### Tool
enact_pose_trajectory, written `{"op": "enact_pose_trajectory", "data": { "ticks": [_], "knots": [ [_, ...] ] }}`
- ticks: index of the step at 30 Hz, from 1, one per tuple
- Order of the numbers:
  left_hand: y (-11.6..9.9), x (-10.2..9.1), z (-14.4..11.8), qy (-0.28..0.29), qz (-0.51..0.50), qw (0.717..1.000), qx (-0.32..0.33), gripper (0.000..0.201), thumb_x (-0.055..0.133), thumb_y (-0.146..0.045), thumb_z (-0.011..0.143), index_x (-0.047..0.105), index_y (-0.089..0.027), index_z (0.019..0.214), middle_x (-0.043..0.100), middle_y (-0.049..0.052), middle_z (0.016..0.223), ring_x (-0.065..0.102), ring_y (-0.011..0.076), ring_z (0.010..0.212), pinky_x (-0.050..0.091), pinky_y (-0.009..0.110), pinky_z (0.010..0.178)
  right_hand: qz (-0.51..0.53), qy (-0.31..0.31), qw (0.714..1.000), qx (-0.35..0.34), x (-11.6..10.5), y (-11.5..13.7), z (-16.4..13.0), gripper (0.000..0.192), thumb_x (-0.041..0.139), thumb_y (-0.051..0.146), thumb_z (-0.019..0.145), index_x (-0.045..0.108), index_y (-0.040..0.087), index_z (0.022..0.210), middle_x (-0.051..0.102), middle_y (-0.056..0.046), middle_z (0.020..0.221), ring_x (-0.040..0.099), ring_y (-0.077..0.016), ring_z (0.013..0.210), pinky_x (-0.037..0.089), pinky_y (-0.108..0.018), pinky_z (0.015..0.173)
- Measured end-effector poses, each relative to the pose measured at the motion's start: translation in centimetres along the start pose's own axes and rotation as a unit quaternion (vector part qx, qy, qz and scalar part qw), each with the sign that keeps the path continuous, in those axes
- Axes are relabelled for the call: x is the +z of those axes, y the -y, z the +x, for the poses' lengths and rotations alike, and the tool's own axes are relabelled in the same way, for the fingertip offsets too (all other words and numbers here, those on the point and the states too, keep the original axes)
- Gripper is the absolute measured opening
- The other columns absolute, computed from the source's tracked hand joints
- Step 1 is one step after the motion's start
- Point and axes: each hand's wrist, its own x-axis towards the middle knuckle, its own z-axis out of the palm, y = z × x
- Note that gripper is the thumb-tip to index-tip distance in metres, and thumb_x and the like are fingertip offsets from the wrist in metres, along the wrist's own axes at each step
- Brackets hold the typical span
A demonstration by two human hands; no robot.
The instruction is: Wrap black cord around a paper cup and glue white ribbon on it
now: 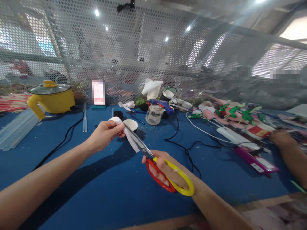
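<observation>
White ribbon strip (129,135) pinched in my left hand (104,134), and my right hand (165,172) grips the red-and-yellow-handled scissors (163,169) — blades closing right beside my left fingertips. Cut's started, not through yet — strip looks whole.

head view | faces forward-down | close over blue table (100,191)

Blurred card (98,92); co-worker's arm (291,153) cut off.
</observation>
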Motion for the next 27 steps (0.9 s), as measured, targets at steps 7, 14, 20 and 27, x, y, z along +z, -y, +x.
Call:
{"op": "enact_pose_trajectory", "data": {
  "ticks": [7, 14, 20, 27],
  "knots": [
    [0.11, 0.19, -0.23, 0.033, -0.012, 0.999, -0.012, 0.014, 0.071, -0.023, 0.059, 0.065, -0.011, 0.056, 0.061, -0.001, 0.050, 0.053, 0.0071, 0.050, 0.042, 0.020, 0.055, -0.024, -0.008, 1.000, -0.006, 0.13, 0.22, 0.13, 0.071, 0.049, 0.078, 0.050, 0.047, 0.017, 0.087, 0.042, 0.007, 0.053, 0.032, -0.0026, 0.035, 0.026, -0.015, 0.029],
    [0.51, 0.00, -0.19, 0.055, 0.015, 0.998, 0.001, 0.014, 0.067, -0.025, 0.063, 0.067, -0.012, 0.058, 0.062, 0.000, 0.051, 0.052, 0.0074, 0.051, 0.041, 0.021, 0.055, -0.009, 0.003, 1.000, -0.004, 0.12, 0.30, -0.09, 0.064, 0.047, 0.076, 0.056, 0.044, 0.017, 0.082, 0.039, 0.010, 0.048, 0.028, -0.0008, 0.030, 0.025, -0.014, 0.027],
    [0.52, -0.01, -0.18, 0.066, 0.011, 0.998, -0.003, 0.017, 0.069, -0.027, 0.060, 0.067, -0.011, 0.058, 0.062, 0.000, 0.051, 0.052, 0.0077, 0.052, 0.041, 0.021, 0.056, -0.003, -0.014, 1.000, 0.018, 0.48, 0.72, -0.23, 0.061, 0.048, 0.074, 0.058, 0.043, 0.017, 0.079, 0.037, 0.011, 0.045, 0.026, -0.0005, 0.028, 0.022, -0.013, 0.025],
    [0.63, -0.05, -0.17, 0.063, 0.009, 0.998, 0.004, 0.018, 0.070, -0.029, 0.059, 0.067, -0.011, 0.058, 0.062, 0.000, 0.052, 0.053, 0.0077, 0.052, 0.041, 0.021, 0.056, -0.011, -0.020, 0.999, 0.029, 0.40, 0.31, -0.08, 0.057, 0.051, 0.070, 0.060, 0.045, 0.018, 0.082, 0.039, 0.010, 0.048, 0.027, -0.0007, 0.030, 0.024, -0.012, 0.026]
  ]
}}
